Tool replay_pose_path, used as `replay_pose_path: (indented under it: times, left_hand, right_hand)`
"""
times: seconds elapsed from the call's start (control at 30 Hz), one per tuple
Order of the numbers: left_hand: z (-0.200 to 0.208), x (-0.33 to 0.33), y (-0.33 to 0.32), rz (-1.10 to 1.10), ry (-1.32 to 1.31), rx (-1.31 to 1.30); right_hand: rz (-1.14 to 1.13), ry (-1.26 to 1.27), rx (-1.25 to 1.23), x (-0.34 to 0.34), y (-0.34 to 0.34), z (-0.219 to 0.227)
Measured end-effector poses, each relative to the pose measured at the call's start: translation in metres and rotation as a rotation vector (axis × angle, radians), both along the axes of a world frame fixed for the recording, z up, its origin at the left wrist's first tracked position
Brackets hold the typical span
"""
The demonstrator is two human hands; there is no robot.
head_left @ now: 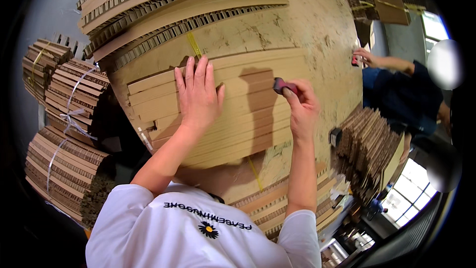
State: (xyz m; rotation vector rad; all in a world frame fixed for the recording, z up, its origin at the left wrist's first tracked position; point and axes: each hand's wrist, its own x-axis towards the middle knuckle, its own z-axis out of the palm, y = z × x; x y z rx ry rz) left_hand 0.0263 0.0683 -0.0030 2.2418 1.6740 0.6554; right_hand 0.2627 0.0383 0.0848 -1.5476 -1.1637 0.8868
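Observation:
On the worktable (322, 34), flat strips of brown cardboard (238, 114) lie side by side in a close row. My left hand (198, 92) rests on their left part, fingers stretched out, holding nothing. My right hand (303, 104) is closed round a small black-and-red block-shaped tool (282, 86) above the right part of the row. A shadow falls on the strips below it; whether the tool touches them I cannot tell. Yellow strapping (194, 44) comes out beyond the row's far edge, and another length (255, 172) shows at its near edge.
Stacked honeycomb cardboard strips (183, 5) fill the table's far side. Tied bundles (74, 99) stand at the left. More cardboard pieces (367, 144) are piled at the right. Beyond the table's right edge a co-worker's hand (367, 58) holds a small red-and-black thing.

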Motion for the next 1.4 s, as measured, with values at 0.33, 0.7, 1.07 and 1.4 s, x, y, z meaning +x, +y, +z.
replay_pose_path:
  times: [0.33,0.7,1.07,1.4]
  left_hand:
    - [0.01,-0.007,0.001,-0.009,0.006,-0.084]
    - [0.013,-0.008,0.004,-0.032,-0.039,-0.16]
    - [0.015,-0.011,0.004,-0.064,-0.059,-0.193]
    - [0.013,-0.009,0.004,-0.032,-0.047,-0.17]
  right_hand:
    - [0.52,-0.348,0.148,-0.004,0.091,-0.045]
    - [0.642,-0.579,0.197,0.008,0.101,-0.046]
    - [0.626,-0.616,0.201,0.003,0.107,-0.045]
    - [0.646,-0.656,0.199,0.003,0.109,-0.047]
